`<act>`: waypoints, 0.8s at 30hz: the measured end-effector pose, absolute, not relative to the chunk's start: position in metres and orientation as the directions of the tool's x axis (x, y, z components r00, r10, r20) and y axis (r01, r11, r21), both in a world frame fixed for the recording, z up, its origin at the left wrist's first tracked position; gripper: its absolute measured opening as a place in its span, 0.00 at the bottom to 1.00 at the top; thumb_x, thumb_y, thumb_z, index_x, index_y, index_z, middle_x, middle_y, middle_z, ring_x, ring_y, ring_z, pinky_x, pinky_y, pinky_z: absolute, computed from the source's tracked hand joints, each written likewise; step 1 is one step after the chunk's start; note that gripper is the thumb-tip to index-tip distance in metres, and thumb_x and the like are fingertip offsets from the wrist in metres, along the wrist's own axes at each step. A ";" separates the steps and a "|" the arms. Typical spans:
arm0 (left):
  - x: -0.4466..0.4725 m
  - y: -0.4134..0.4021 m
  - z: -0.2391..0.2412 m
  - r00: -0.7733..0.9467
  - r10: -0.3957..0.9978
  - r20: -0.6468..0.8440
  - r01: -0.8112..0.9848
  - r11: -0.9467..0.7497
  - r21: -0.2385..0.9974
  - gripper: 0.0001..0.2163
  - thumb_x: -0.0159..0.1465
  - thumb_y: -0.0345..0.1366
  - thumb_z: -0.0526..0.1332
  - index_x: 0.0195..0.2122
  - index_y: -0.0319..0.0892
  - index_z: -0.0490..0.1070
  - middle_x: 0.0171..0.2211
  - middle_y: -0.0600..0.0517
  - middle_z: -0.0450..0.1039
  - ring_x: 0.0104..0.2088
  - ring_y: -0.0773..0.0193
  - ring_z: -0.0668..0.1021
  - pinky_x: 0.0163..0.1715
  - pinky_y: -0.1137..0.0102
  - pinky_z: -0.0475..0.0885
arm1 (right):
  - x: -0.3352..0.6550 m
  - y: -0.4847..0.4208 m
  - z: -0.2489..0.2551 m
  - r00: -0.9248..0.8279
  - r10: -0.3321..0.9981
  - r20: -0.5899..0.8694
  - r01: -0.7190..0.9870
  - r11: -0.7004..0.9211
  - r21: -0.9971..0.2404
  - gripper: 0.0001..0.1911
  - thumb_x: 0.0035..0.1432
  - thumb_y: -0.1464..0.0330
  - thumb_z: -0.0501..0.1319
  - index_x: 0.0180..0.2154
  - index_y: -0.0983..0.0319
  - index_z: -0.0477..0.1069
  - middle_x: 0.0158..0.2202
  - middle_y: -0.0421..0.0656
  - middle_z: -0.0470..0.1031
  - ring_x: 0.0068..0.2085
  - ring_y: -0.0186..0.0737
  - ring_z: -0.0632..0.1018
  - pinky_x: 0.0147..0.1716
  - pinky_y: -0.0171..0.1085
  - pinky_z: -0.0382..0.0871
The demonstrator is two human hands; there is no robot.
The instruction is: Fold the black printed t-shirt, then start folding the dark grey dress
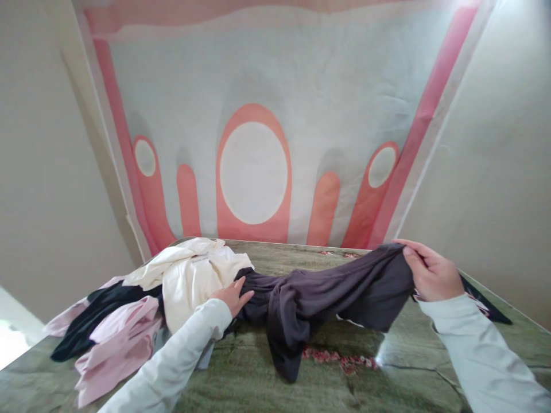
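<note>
A dark grey garment [327,304] stretches across the table, its kind unclear in the folds. My right hand [433,269] pinches its right end between thumb and fingers, lifting that end off the surface. At its gathered left end rests my left hand [235,295], fingers spread on the cloth. A fold of the garment hangs toward the table's front. Just left of my left hand lies a heap with a cream garment [189,278] on top, marked with small print. Pink clothing [123,344] and a black garment [77,327] stick out from the heap's left side.
The wood-patterned table [241,378] has reddish floral marks. Behind my right wrist lies a dark item with pink and white print [486,304]. A pink and grey patterned panel [253,172] stands at the table's back edge, with plain walls on both sides.
</note>
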State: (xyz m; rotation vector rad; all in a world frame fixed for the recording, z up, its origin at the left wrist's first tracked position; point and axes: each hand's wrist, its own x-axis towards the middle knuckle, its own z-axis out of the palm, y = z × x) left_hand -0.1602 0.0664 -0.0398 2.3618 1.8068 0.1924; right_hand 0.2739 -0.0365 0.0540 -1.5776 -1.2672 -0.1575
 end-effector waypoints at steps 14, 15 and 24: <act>-0.138 0.022 -0.024 0.400 0.894 0.202 0.893 -0.430 0.133 0.22 0.57 0.49 0.50 0.46 0.40 0.66 0.51 0.41 0.60 0.48 0.51 0.67 0.44 0.61 0.62 | 0.301 -0.035 0.059 0.314 0.820 0.478 0.532 0.265 -0.804 0.20 0.47 0.55 0.60 0.37 0.62 0.70 0.33 0.45 0.75 0.34 0.39 0.75 0.34 0.37 0.70; -0.118 0.014 -0.020 0.477 0.852 0.217 0.834 -0.516 0.194 0.18 0.59 0.47 0.49 0.42 0.41 0.68 0.45 0.43 0.66 0.43 0.55 0.70 0.42 0.64 0.63 | 0.299 -0.035 0.060 0.300 0.825 0.479 0.528 0.275 -0.804 0.20 0.46 0.55 0.60 0.37 0.63 0.70 0.33 0.46 0.75 0.34 0.40 0.75 0.34 0.37 0.70; 0.018 0.003 -0.025 0.535 0.841 0.086 0.756 -0.521 0.396 0.19 0.54 0.53 0.53 0.28 0.41 0.70 0.27 0.46 0.71 0.29 0.57 0.73 0.29 0.67 0.64 | 0.285 -0.057 0.080 0.241 0.823 0.514 0.527 0.334 -0.782 0.19 0.46 0.56 0.61 0.38 0.61 0.69 0.33 0.45 0.74 0.35 0.39 0.75 0.36 0.37 0.71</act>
